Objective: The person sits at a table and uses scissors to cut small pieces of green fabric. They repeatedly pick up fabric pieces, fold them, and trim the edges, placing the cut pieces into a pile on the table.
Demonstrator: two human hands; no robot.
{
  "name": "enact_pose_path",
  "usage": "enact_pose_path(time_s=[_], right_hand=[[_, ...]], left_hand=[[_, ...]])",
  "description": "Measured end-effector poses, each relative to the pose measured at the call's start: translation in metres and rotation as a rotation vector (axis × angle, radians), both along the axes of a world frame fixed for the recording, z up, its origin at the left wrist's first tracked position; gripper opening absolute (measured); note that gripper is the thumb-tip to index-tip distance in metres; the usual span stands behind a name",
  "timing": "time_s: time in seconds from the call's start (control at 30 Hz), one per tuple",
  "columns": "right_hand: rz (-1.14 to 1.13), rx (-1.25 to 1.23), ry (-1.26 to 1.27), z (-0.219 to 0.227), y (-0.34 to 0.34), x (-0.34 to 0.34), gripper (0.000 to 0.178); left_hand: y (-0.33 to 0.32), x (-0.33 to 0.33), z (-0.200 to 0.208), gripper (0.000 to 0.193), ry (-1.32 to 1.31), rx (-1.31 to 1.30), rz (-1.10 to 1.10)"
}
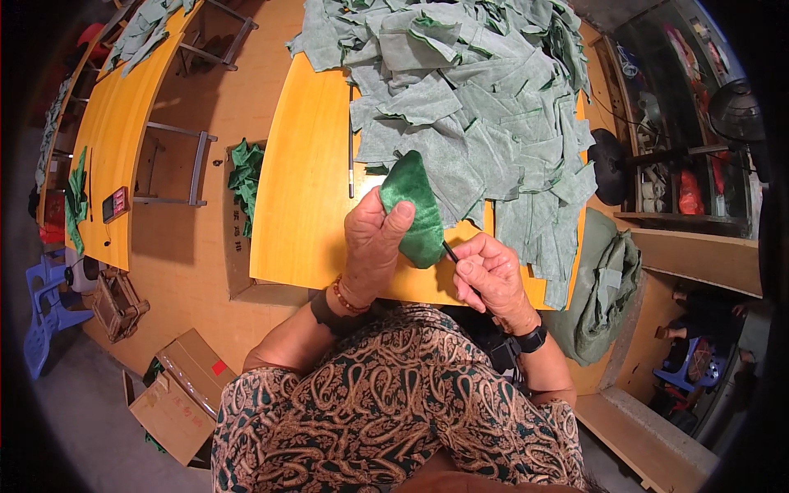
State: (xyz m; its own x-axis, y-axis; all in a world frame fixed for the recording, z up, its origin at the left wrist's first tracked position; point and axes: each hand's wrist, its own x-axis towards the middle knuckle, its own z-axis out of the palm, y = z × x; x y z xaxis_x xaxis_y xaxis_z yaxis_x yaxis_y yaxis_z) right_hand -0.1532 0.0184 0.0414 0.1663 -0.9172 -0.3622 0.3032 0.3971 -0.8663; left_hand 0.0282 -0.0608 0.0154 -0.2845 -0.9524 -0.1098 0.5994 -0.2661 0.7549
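My left hand (pixel 370 251) is closed on a shiny green velvet piece (pixel 423 218), its thumb pressed on the near face. The piece looks like a small rounded pouch, tilted upright above the table (pixel 304 156). In my right hand (pixel 497 275) a thin black rod (pixel 449 251) is pinched between thumb and fingers. Its far end meets the lower right edge of the velvet piece; whether it goes inside is hidden. Beyond both hands spreads a large heap of grey-backed green fabric pieces (pixel 477 107). Another slim dark rod (pixel 351 144) lies left of the heap.
Left of the table a cardboard box (pixel 238 267) holds green fabric (pixel 245 181). A second table (pixel 136 107), a blue plastic chair (pixel 43 312) and another carton (pixel 177 403) stand farther left. At right are a green sack (pixel 596 287), shelves (pixel 657 140) and another person's legs (pixel 675 331).
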Motion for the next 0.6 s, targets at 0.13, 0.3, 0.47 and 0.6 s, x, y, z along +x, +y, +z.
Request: enact_pose_path(time_s=[0.13,0.3,0.47,0.6], right_hand=[[0.085,0.001,0.049,0.007,-0.007,-0.006,0.01],[0.077,-0.006,-0.002,0.011,-0.012,0.003,0.008],[-0.003,0.09,-0.239,-0.002,-0.002,0.015,0.009],[-0.006,0.081,-0.217,0.001,0.002,0.011,0.01]], left_hand=[[-0.006,0.012,0.008,0.018,-0.116,-0.07,-0.167],[0.002,0.017,0.003,0.017,-0.261,-0.193,-0.33],[0.01,0.014,-0.003,0.018,-0.255,-0.258,-0.284],[0.008,0.014,-0.001,0.017,-0.24,-0.214,-0.296]])
